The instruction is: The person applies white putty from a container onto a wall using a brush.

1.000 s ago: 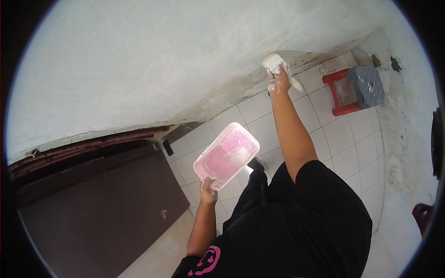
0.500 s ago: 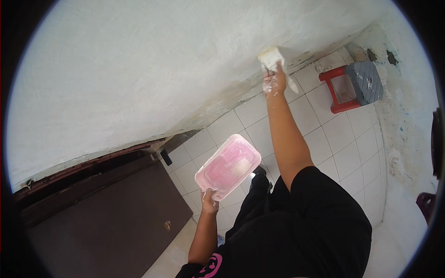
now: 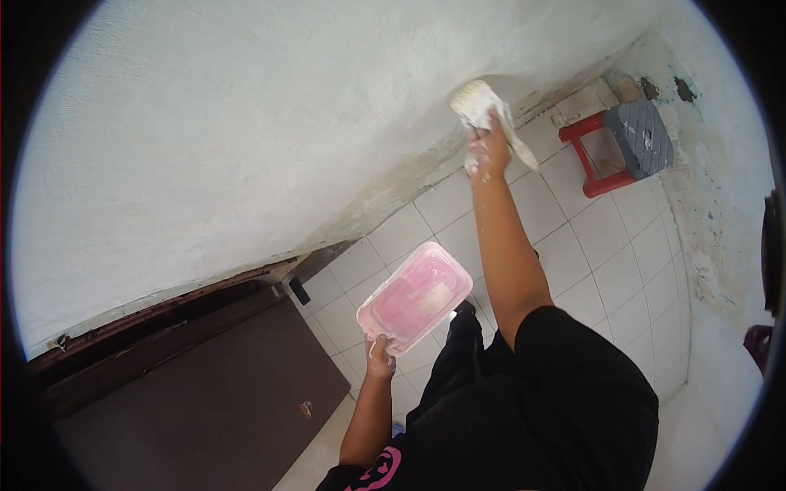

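Observation:
My right hand [image 3: 489, 151], smeared with white paint, is wrapped round a wide paintbrush [image 3: 476, 101]. Its bristles are at the white wall [image 3: 270, 123], and the pale handle sticks out beyond my fingers; contact with the wall is hard to make out. Lower down, my left hand [image 3: 379, 357] grips the near corner of a shallow pink tray [image 3: 393, 304], thumb over the rim. White paint coats part of the tray's inside. Paint also marks the fingers of this hand.
A red and grey plastic stool [image 3: 643, 139] stands at the right by a stained, peeling wall [image 3: 712, 204]. A dark brown door [image 3: 196, 401] fills the lower left. Pale square tiles [image 3: 565, 254] cover the floor between them.
The brush has shifted slightly left along the wall, its handle swinging outward to the right. In the view, the tray and my left hand sit a little further right.

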### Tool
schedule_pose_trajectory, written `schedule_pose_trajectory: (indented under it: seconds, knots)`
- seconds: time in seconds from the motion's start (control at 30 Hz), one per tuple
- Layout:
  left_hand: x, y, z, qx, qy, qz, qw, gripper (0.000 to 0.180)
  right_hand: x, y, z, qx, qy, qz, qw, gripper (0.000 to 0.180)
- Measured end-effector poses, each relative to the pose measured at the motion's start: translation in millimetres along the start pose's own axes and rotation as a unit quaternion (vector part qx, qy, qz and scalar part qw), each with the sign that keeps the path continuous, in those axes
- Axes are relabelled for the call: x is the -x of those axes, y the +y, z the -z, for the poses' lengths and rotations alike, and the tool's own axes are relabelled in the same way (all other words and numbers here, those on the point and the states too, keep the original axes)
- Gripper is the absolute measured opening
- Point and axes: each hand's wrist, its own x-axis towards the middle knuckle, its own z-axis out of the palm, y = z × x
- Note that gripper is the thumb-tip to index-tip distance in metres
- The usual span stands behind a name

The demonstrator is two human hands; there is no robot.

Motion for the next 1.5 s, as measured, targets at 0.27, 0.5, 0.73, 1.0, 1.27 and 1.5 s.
schedule_pose_trajectory:
  seconds: [0.27,0.5,0.73,1.0,1.27,1.5]
  knots:
    - [3.7,-1.0,-12.0,0.02,0.019,-0.01,1.0,0.053,-19.4,23.9,15.2,-0.07,0.003,-0.039,0.997,0.041]
    - [7.0,-10.9,-3.4,0.024,0.027,-0.023,0.999,0.053,-33.2,33.0,27.4,-0.016,0.135,0.022,0.99,0.047]
    - [10.5,-11.8,-7.4,0.017,0.027,-0.016,0.999,0.055,-12.8,-6.9,-5.8,0.02,-0.037,0.024,0.999,0.053]
    - [18.2,11.0,-17.3,0.077,0.035,-0.048,0.995,0.052,89.2,-113.2,66.3,0.108,-0.106,-0.019,0.988,0.049]
    - [3.3,59.2,-27.2,0.047,-0.054,-0.113,0.991,0.053,206.5,-172.1,49.9,0.255,-0.197,-0.07,0.944,0.048]
    - [14.3,83.9,-29.5,0.065,-0.079,-0.118,0.988,0.053,277.4,-171.3,17.8,0.334,-0.252,-0.074,0.905,0.051]
